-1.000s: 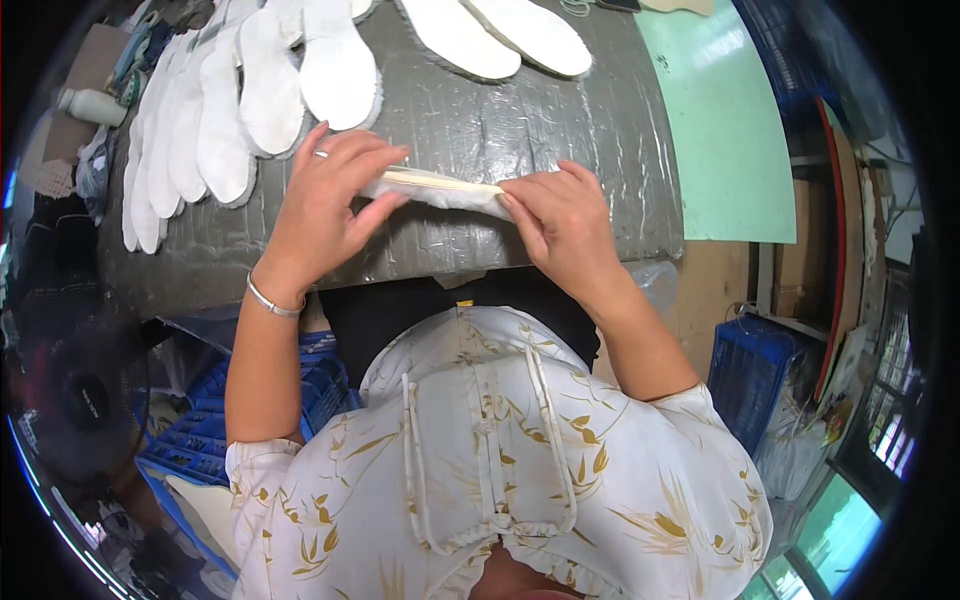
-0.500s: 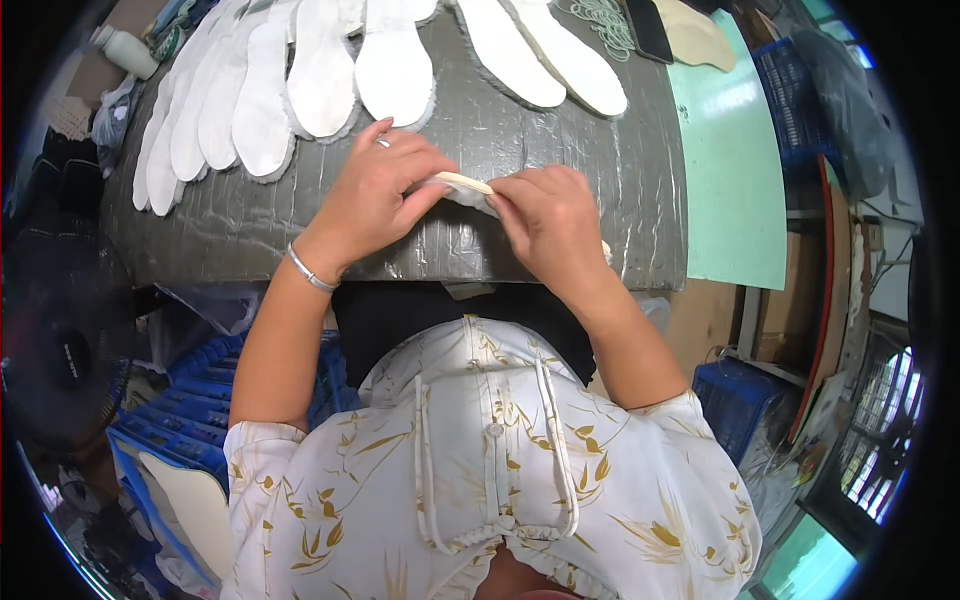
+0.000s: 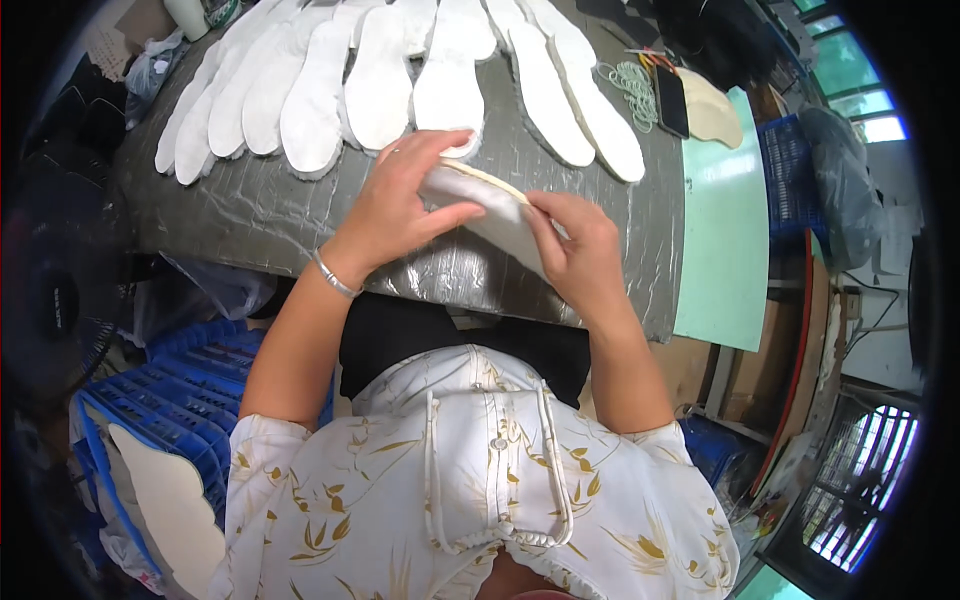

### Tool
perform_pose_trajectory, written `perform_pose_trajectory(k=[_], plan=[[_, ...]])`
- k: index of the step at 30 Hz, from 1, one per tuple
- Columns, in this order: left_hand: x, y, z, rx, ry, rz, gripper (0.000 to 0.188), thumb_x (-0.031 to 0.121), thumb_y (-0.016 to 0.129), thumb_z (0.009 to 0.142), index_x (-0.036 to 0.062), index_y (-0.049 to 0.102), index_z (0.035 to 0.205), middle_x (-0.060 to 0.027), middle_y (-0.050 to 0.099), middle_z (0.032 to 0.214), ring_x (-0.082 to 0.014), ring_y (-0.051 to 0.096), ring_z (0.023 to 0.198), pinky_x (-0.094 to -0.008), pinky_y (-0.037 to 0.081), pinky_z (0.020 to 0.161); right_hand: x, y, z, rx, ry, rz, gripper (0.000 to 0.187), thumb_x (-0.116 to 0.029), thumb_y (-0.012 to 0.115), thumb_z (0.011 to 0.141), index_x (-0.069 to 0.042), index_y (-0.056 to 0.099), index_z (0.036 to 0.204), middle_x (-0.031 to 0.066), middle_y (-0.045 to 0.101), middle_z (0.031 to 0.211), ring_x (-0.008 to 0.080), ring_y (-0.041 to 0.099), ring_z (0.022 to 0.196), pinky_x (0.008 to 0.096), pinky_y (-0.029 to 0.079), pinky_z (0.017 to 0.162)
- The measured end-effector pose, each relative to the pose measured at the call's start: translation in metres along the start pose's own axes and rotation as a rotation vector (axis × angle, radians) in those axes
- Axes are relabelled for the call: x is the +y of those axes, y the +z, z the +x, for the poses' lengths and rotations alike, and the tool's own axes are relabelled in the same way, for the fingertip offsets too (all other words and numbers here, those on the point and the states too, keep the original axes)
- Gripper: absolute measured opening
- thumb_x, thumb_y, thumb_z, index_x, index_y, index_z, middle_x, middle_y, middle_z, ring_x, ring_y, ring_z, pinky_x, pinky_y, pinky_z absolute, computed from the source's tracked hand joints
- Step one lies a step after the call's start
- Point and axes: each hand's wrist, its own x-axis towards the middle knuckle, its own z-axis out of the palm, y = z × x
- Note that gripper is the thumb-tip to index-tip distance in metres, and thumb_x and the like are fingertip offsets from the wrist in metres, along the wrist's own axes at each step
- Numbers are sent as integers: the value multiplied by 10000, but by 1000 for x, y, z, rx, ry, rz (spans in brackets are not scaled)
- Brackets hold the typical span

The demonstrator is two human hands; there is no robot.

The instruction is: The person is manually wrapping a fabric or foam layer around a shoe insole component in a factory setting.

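Note:
A fleecy white insole [image 3: 487, 205] with a cream edge is held up tilted above the near part of the table. My left hand [image 3: 408, 195] is round its left end, thumb on the near fleecy face and fingers over the far edge. My right hand [image 3: 580, 245] pinches its right side between thumb and fingers. Just beyond my hands, several white insoles [image 3: 378, 85] lie in an overlapping row, pale faces up with grey fleece showing at their rims. A further pair of insoles [image 3: 550, 100] lies to the right of that row.
The table [image 3: 230, 225] has a dark, shiny covering. At its right are a green board [image 3: 725, 230], a phone [image 3: 670, 103], a coil of pale cord [image 3: 632, 92] and a cream sheet piece [image 3: 710, 110]. Blue crates [image 3: 190, 395] stand lower left, beside a dark fan [image 3: 60, 300].
The insole has been turned so that more of its fleecy face shows. My left thumb has moved out across that face. The whole view has shifted, showing more of the table's far right.

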Motion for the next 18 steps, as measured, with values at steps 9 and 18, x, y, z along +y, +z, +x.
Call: perform_pose_trajectory(k=[9,18], plan=[[-1,22,-25,23,-474,-1189,528,-26,735,843,-33,517,1323,-115,618,1253,-175,592,1142,-324,482,998,-11,-22,-3,-5,265,368,177,-92,662,934,24,713,1058,111,741,935,154,681,854,280,522,779],[5,27,-14,150,-401,-1389,270,-65,638,905,-5,664,1167,-94,691,1148,-171,649,1073,-310,505,969,-34,-31,24,240,-170,226,279,13,715,828,-30,709,1104,138,697,1048,266,685,890,334,543,789]])
